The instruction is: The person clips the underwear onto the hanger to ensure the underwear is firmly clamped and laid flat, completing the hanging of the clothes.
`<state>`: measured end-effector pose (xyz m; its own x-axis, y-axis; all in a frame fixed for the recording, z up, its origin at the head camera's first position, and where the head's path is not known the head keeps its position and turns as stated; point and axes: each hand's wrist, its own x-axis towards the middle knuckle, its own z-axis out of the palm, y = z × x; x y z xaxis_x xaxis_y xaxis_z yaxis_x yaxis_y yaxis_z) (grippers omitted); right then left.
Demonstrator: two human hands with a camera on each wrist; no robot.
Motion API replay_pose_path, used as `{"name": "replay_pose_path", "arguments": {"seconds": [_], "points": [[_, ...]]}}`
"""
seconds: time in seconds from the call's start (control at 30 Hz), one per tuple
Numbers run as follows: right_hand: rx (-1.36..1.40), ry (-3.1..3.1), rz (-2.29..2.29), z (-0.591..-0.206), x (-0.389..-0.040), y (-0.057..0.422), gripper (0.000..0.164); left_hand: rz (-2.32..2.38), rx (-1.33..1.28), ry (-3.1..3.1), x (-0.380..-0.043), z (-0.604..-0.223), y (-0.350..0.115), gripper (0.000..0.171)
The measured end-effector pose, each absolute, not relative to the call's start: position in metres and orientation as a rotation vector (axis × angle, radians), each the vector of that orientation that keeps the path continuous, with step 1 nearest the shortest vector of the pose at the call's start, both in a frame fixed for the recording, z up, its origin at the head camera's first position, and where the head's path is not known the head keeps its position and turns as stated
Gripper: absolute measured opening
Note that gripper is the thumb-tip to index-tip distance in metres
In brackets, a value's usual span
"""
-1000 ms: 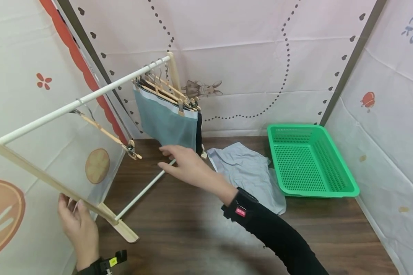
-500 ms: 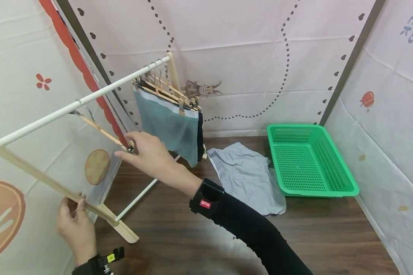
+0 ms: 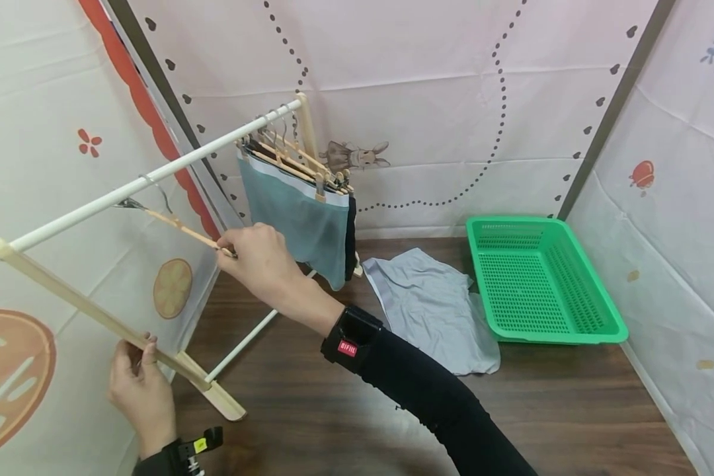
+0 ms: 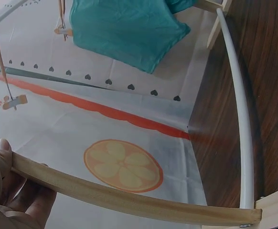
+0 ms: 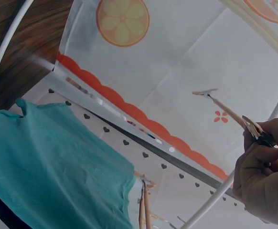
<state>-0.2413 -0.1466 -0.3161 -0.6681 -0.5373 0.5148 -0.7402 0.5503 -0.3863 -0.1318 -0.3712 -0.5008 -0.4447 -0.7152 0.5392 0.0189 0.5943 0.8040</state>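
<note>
My right hand [image 3: 262, 261] pinches the near end of a wooden clip hanger [image 3: 181, 227], which hangs by its hook on the white rail of a clothes rack [image 3: 104, 203]. In the right wrist view the metal clip [image 5: 251, 128] shows between thumb and fingers, and the hanger bears no garment. My left hand [image 3: 143, 387] holds the rack's wooden upright [image 4: 105, 193], thumb on one side and fingers on the other. Farther along the rail, teal shorts [image 3: 294, 208] hang at the front of several hangers, with dark cloth behind them.
A light grey-blue garment [image 3: 437, 314] lies spread on the brown wooden floor [image 3: 309, 410]. Beside it stands a green plastic basket [image 3: 520, 291]. Printed white sheets [image 3: 416, 119] wall in the space at the back and both sides. The rack's lower white bar [image 3: 244, 344] runs near the floor.
My right hand has moved left from in front of the teal shorts to the bare hanger's near end and pinches it. The left hand's fingers have closed on the upright.
</note>
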Motion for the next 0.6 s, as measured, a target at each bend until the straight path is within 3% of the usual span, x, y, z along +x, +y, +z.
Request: {"name": "replay_pose_path", "arguments": {"seconds": [0.33,0.6], "points": [[1.022,-2.260,1.035,-0.322,-0.240,-0.114,0.013,-0.928,0.561,-1.863,-0.132,-0.504,-0.371,0.032],[0.979,-2.371,0.986,-0.411,-0.226,-0.067,0.008,-0.942,0.543,-1.848,-0.133,-0.504,-0.374,0.031]]}}
